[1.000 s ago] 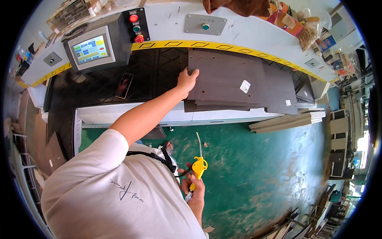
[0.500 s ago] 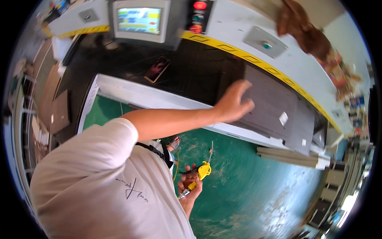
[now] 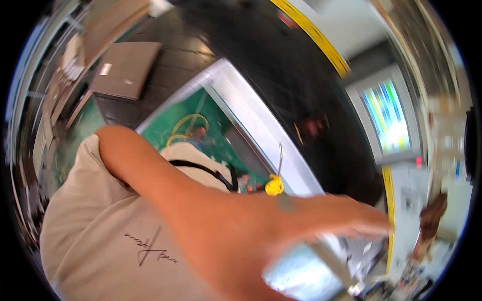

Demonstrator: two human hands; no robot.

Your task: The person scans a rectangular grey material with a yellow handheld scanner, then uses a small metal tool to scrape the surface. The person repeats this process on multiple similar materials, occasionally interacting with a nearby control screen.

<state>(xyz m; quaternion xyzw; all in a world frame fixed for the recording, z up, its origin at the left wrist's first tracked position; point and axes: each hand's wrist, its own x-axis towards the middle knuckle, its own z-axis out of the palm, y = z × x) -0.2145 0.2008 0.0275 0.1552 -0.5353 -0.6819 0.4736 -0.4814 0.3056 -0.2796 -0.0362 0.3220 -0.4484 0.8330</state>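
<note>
Head view has swung hard since a second ago; frame now blurred and tilted. Left hand (image 3: 346, 220) reaches across the lower right, fingers (image 3: 374, 228) stretched flat and released, no longer pressing the grey sheets (image 3: 123, 70), which now sit at upper left on the black counter (image 3: 281, 85). Yellow air gun (image 3: 274, 185) shows at centre; the right hand is hidden, grip cannot be told. Screen (image 3: 389, 118) at right.
</note>
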